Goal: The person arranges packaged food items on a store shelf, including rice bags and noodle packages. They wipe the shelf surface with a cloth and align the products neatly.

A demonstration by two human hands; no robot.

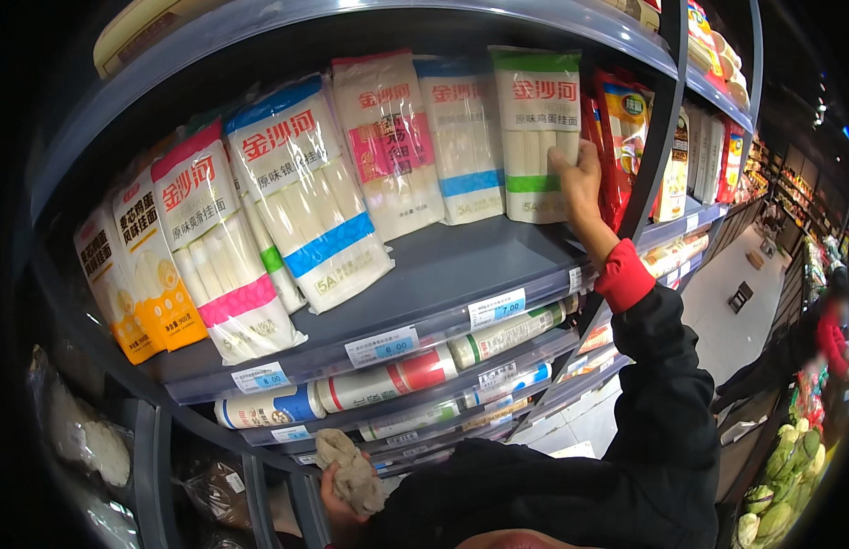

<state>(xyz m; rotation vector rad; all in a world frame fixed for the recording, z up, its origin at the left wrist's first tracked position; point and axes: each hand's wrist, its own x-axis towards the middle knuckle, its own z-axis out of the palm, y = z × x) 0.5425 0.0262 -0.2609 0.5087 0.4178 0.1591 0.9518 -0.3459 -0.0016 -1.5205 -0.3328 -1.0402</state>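
Note:
My right hand point(577, 180) grips the right edge of a green-banded pack of dried noodles point(538, 147), its thumb on the front and the other fingers partly hidden. The pack stands upright on the dark grey shelf point(458, 264). Low in the view, my left hand point(342, 491) holds a crumpled beige-grey cloth point(352, 473). Directly left of the green pack stands a blue-banded noodle pack point(462, 137), then a pink-labelled one point(388, 144). Further left, a larger-looking blue-banded pack point(311, 192) and a pink-banded pack point(222, 247) lean near the shelf front.
Yellow-and-white noodle packs point(153, 267) fill the left end. A red pack point(623, 137) stands beside a dark shelf upright point(654, 137) at right. Price tags point(382, 346) line the shelf edge. Rolled noodle packs point(390, 377) lie below. A person point(833, 329) is in the aisle near green vegetables point(785, 473).

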